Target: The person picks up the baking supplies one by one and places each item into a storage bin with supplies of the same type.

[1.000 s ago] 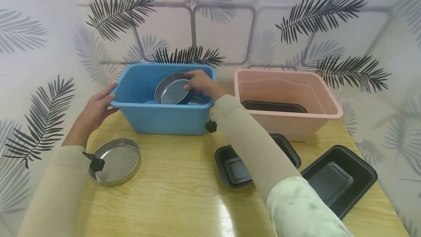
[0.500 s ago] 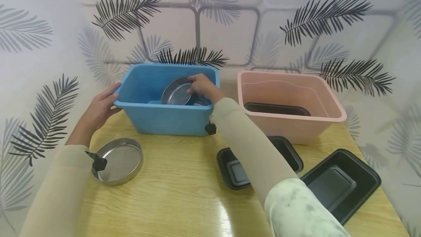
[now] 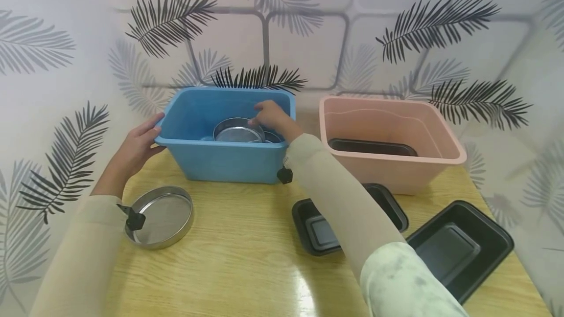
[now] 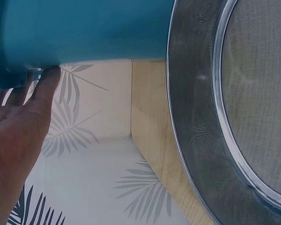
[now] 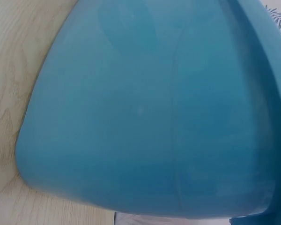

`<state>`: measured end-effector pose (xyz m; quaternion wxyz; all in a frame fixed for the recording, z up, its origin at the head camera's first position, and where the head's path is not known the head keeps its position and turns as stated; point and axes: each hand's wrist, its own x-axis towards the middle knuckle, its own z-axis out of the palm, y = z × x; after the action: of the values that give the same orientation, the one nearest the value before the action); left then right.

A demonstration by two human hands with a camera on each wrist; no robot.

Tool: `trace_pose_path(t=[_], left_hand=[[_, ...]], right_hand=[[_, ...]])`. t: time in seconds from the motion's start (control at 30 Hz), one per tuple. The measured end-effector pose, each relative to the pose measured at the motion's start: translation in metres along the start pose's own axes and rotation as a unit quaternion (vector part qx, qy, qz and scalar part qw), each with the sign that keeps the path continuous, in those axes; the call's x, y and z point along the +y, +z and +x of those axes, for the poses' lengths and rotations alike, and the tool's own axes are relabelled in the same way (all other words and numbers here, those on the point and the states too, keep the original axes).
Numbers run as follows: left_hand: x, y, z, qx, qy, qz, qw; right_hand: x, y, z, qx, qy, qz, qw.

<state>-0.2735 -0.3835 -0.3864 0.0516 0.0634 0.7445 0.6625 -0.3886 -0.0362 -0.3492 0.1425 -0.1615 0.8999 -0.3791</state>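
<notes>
The blue plastic tub (image 3: 229, 163) stands at the back left of the table. My left hand (image 3: 134, 150) holds its left rim, thumb below and fingers at the edge. A round metal sieve (image 3: 238, 134) lies nearly flat inside the tub, with another round metal rim (image 3: 271, 137) partly showing to its right. My right hand (image 3: 273, 117) reaches over the tub's right end, fingers apart above the sieve's back rim; some of its fingers are hidden. The right wrist view shows only the tub's outer wall (image 5: 140, 112). Under my left wrist lies another round sieve (image 3: 165, 219), its mesh (image 4: 257, 93) filling the left wrist view's right side.
A pink tub (image 3: 387, 170) stands at the back right with a dark pan (image 3: 372, 147) in it. Before it lie black rectangular loaf pans (image 3: 319, 231), one partly under my right forearm, and a larger black pan (image 3: 458, 248) at the right edge. A patterned wall (image 3: 304, 38) rises behind.
The sieve in the blue tub has dropped from a tilt to lying nearly flat, and my right fingers have let go of its rim. My left hand stays at the tub's rim.
</notes>
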Motion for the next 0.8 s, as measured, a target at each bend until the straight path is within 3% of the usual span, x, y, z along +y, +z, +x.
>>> trace_pose_path(t=[0.43,0.8], left_hand=[[0.001,0.002,0.001,0.002,0.001,0.005,1.0000],[-0.003,0.000,0.001,-0.003,0.005,-0.008,1.0000]], right_hand=[[-0.012,-0.008,-0.023,-0.028,-0.057,0.081,0.9946],[-0.030,-0.010,-0.056,-0.048,-0.123,0.138,0.9815]])
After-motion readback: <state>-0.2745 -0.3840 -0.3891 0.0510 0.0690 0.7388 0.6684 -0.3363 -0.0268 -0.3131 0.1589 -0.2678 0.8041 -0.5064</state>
